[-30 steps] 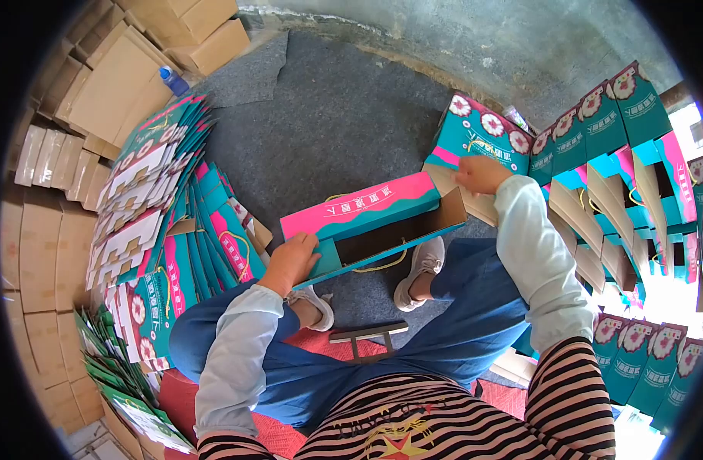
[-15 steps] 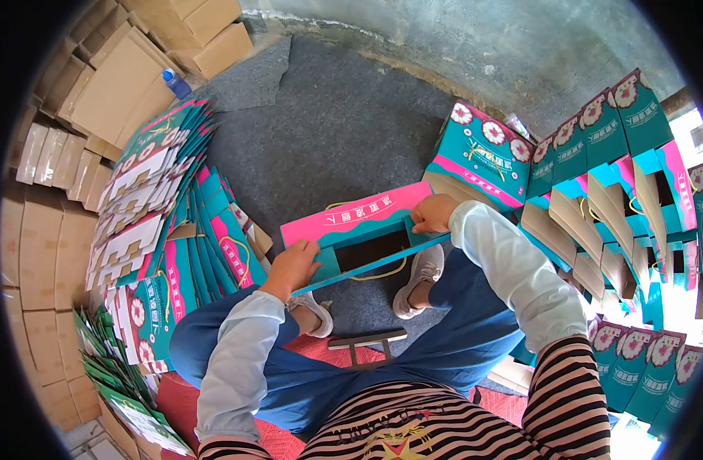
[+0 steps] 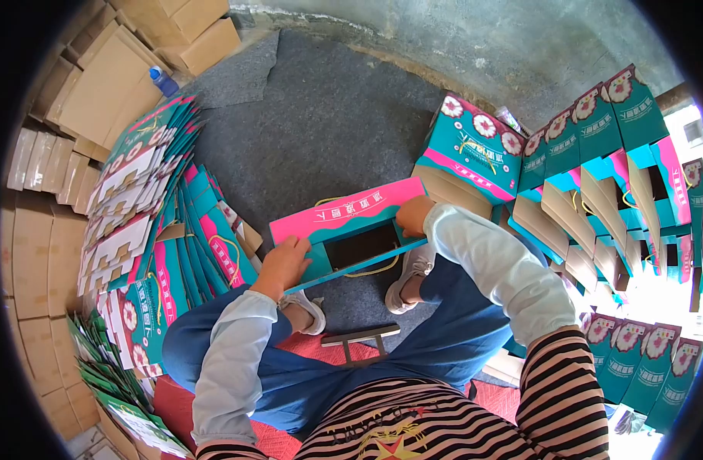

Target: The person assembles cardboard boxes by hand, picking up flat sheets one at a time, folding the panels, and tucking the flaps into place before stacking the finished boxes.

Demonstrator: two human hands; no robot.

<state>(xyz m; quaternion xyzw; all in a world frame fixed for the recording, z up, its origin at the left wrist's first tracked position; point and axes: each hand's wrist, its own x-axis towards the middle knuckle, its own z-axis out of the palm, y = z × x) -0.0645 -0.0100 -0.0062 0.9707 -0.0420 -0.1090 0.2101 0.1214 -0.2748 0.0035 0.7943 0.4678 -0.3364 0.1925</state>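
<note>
A pink and teal carton point(image 3: 350, 212) stands between my knees, its top a dark rectangular opening with a yellow cord along the near edge. At its left end, my left hand point(image 3: 284, 266) has its fingers bent over the corner. The carton's right end is held by my right hand point(image 3: 414, 215), whose fingers curl at the flap. The inside of the carton is too dark to make out. My forearms wear pale sleeves.
Flat cartons point(image 3: 141, 192) are stacked at the left, with brown boxes point(image 3: 41, 261) behind. Assembled cartons point(image 3: 474, 149) stand at the right. A blue bottle point(image 3: 164, 81) is at the upper left. A wooden piece point(image 3: 361, 337) lies between my legs.
The view has shifted slightly, so most things appear a little further left. Both hands remain at the carton's ends, and its near panel sits a little closer to the opening.
</note>
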